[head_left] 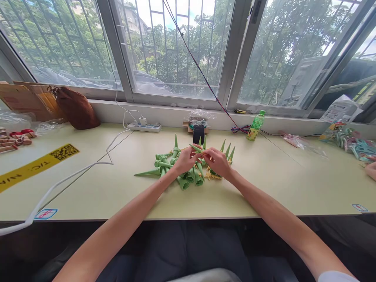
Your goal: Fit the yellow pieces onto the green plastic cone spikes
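My left hand (187, 159) is closed around a green plastic watering spike (196, 148), its tip pointing up and left. Against the spike's other end, my right hand (217, 161) pinches its fingers together; what lies between them is too small and covered to make out. Under and left of my hands is a pile of green spikes (166, 163), some lying with round threaded open ends (199, 181) towards me. Several spikes stand tip up (227, 150) beyond my right hand. Small yellow plastic pieces (216, 176) lie below that hand.
A dark phone (199, 134) leans against a small box behind the pile. Farther back stand a green-labelled bottle (256, 126) and a power strip (144, 127). A white cable (88, 166) crosses the table at left. A brown bag (76, 109) sits back left.
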Motion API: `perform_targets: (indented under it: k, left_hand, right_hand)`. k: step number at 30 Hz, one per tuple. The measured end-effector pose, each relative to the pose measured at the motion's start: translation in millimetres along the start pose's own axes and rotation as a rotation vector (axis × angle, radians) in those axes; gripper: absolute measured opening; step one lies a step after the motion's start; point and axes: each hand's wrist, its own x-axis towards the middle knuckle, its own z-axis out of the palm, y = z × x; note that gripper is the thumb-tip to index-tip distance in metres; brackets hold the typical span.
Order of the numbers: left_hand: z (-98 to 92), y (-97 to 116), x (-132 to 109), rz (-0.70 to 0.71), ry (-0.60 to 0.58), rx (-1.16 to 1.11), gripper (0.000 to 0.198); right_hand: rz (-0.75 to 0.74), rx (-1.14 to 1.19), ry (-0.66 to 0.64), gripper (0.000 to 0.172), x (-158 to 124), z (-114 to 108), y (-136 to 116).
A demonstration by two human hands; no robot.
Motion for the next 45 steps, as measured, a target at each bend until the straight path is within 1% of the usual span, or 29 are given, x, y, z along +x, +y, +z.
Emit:
perform_targets:
  k: [4,11,17,24,33,40,45]
  left_hand:
    - [0.1,-0.2,0.7,-0.047,-0.021,-0.033,0.034]
    - [-4.1,0.5,2.0,-0.153,-0.073,-0.076,0.035]
    - [-8.7,1.3,0.2,-0.18,-0.14,-0.082,0.035]
    - [-9.0,0.8,-0.1,-0.203,-0.14,-0.088,0.036]
    - [-6.0,10.7,-2.6,-0.205,-0.121,-0.147,0.036]
    - [-4.9,9.4,-2.4,-0.223,-0.107,-0.189,0.032]
    - [-5.2,7.9,-2.2,-0.209,-0.116,-0.2,0.032]
  right_hand:
    - [-0.021,-0.065,-0.018,0.022,-2.0,2.1,0.1]
    - [-0.063,-0.042,-0.069,0.02,-2.0,2.6,-2.3]
    - [-0.129,-0.031,-0.099,0.019,-1.9,3.7,1.1]
    - [-0.166,-0.024,-0.153,0.02,-0.9,0.7,-0.5]
    - [-0.133,-0.087,-0.094,0.019,-1.4,4.2,-4.6]
    - [-0.073,-0.104,-0.079,0.019,-2.6,8.4,-7.3]
    - [-0.041,-0.102,-0.056,0.017,-2.7,9.4,-8.0]
